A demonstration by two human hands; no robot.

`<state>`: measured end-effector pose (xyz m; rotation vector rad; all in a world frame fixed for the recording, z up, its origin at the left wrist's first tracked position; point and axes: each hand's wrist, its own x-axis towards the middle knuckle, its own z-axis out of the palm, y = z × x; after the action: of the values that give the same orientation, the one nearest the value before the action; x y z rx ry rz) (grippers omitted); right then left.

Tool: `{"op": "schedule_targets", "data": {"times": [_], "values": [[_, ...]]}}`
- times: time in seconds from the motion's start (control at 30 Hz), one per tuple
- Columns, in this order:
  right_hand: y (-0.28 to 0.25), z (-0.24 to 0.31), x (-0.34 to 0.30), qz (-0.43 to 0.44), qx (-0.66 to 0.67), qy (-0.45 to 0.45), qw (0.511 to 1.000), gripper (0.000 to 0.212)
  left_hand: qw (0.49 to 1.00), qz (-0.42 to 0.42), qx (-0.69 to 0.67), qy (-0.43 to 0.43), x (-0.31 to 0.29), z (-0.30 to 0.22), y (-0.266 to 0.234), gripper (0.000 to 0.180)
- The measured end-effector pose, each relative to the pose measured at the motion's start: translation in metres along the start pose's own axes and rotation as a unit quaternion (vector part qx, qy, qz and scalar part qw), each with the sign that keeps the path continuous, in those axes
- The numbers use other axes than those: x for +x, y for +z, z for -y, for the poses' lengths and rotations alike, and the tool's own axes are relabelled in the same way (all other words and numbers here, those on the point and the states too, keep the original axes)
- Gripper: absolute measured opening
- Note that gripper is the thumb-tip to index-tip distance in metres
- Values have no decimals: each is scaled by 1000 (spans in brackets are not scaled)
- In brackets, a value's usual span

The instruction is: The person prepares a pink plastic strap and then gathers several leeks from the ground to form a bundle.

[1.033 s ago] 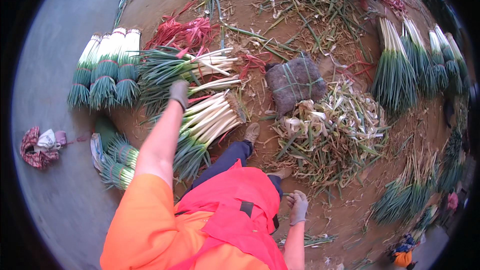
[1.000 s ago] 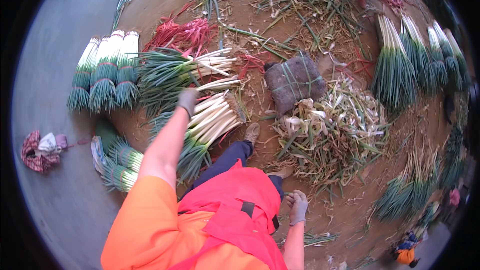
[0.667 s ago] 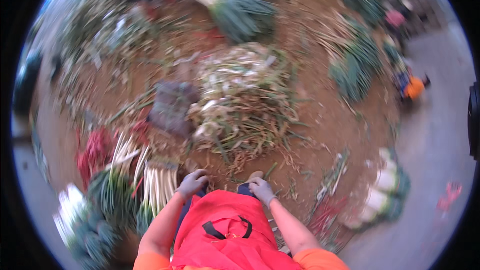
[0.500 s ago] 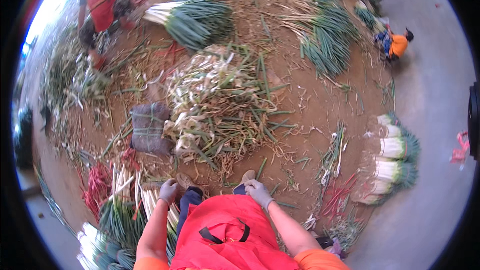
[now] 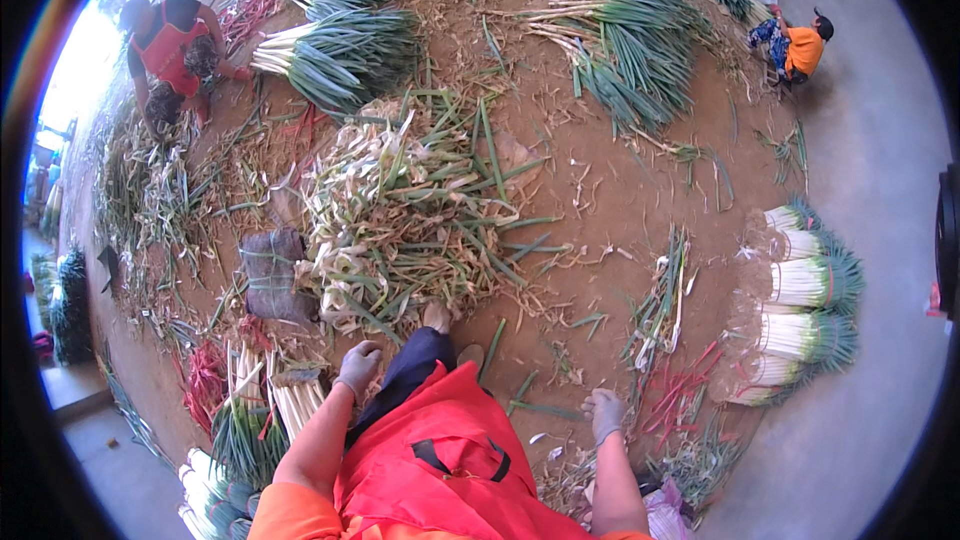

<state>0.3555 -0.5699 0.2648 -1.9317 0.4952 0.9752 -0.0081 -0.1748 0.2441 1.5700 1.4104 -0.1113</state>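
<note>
My left hand (image 5: 358, 368), in a grey glove, hangs above my dark trouser leg (image 5: 418, 355). Its fingers curl inward with nothing visible in them. Out to the right, my gloved right hand (image 5: 605, 413) is over the dirt, fingers loosely bent and a little apart, holding nothing I can see. A red apron (image 5: 450, 445) covers my front. Ahead of my foot lies a big heap of stripped leek or scallion leaves (image 5: 400, 210). Nearest my left hand are upright long green onions (image 5: 245, 430) and a strapped brown block-shaped bundle (image 5: 275, 275).
Trimmed, tied onion bundles (image 5: 795, 335) line the right side beside the grey concrete (image 5: 860, 200). Larger untrimmed piles (image 5: 345, 55) lie farther off. Red ties (image 5: 680, 390) are scattered near my right hand. One person (image 5: 175, 50) bends at far left; another (image 5: 800, 45) sits at far right.
My right hand has swung outward to the right, away from my leg. One foot has stepped forward to the leaf heap. My left hand is farther forward, and the view has shifted.
</note>
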Motion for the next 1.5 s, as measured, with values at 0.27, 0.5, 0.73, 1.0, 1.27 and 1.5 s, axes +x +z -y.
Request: {"op": "schedule_targets", "data": {"times": [0.27,0.5,0.73,1.0,1.27,1.5], "values": [[49,90,30,125,-81,-10,989,15,984,55,-92,-141,111,-25,29,24],[78,193,73,82,-4,-8,997,17,990,121,-68,-11,194,-210,49,31],[60,254,170,102,-57,45,992,17,993,84,-84,12,281,-264,85,31],[44,441,307,105,-1,-21,994,15,992,14,-25,-123,259,-363,82,31],[98,606,359,141,69,-36,987,19,978,4,-57,-201,287,-372,88,31],[175,678,396,210,45,-2,977,18,961,97,-144,-217,385,-431,60,18]]}}
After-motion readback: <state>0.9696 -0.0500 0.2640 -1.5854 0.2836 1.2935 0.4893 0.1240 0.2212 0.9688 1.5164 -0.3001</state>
